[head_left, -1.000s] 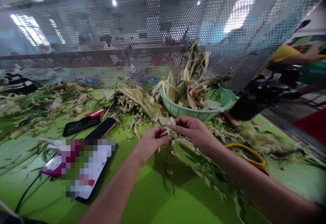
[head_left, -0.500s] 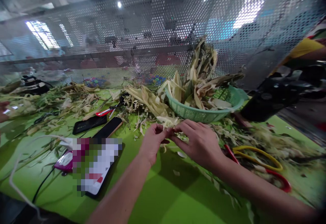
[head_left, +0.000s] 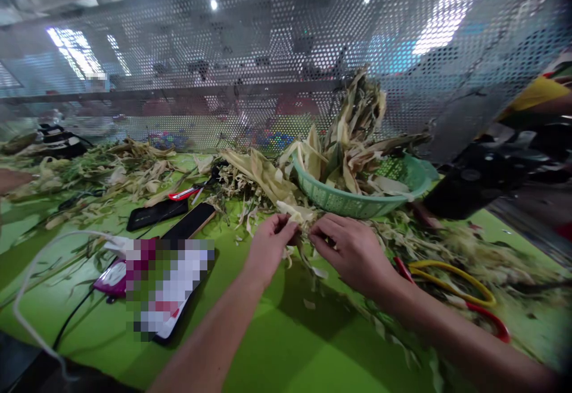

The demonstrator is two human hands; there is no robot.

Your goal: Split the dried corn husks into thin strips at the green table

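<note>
My left hand (head_left: 269, 245) pinches a small bundle of pale dried corn husk (head_left: 295, 211) between thumb and fingers, just above the green table (head_left: 286, 345). Close to its right, my right hand (head_left: 353, 249) has its fingers curled and thumb bent in, a small gap from the left. Whatever sits between those right fingertips is hidden. Just behind both hands stands a pale green plastic basket (head_left: 357, 203) heaped with dry corn husks (head_left: 342, 149). Husk scraps (head_left: 319, 273) lie below the hands.
Scissors with yellow and red handles (head_left: 456, 283) lie by my right forearm. To the left are a red cutter (head_left: 185, 193), dark phones (head_left: 156, 214), a pixelated phone and a white cable (head_left: 29, 280). Plant scraps (head_left: 120, 172) cover the back. A perforated metal screen (head_left: 250, 53) stands behind.
My right hand has moved slightly right, away from my left, opening a gap between them. A thin strip now hangs below the fingers. The view has shifted a little.
</note>
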